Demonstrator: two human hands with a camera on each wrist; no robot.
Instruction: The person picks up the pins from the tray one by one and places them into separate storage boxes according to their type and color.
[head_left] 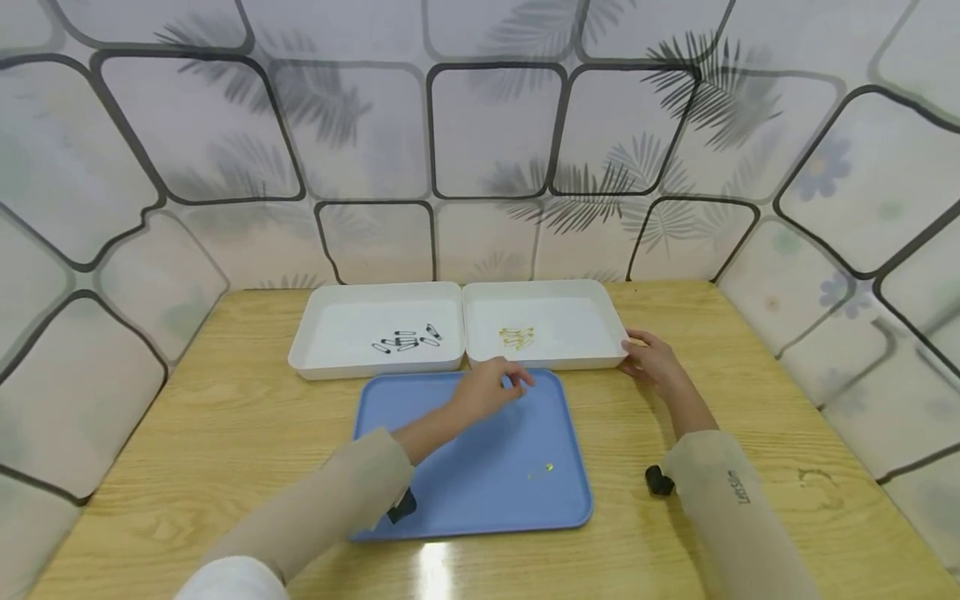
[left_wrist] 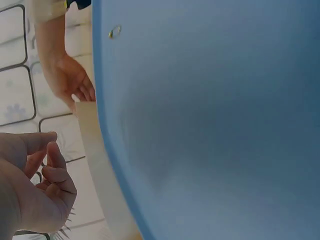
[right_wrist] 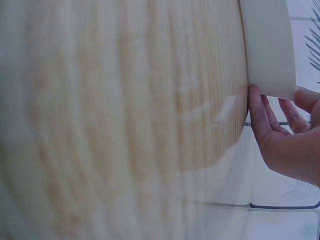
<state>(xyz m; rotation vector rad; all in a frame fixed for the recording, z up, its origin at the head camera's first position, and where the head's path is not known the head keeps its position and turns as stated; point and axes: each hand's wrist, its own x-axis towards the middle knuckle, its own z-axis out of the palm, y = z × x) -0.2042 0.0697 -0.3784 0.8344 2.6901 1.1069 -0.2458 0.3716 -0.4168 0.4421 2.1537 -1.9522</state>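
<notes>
My left hand [head_left: 491,390] hovers over the far part of a blue tray [head_left: 480,500], its fingers loosely curled. In the left wrist view, thumb and forefinger nearly meet with nothing visible between them. A small yellow safety pin [head_left: 549,467] lies on the tray, a faint yellow speck beside it. My right hand [head_left: 654,362] grips the near right corner of the right white box [head_left: 577,321], thumb on one side and fingers against the other. Several yellow safety pins [head_left: 516,337] lie in that box. Several black safety pins [head_left: 406,342] lie in the left white box [head_left: 345,321].
Both white boxes stand side by side behind the blue tray on a wooden table [head_left: 247,433]. A patterned wall covering [head_left: 495,133] rises behind and beside the table. Black wrist devices [head_left: 659,481] show at both sleeves.
</notes>
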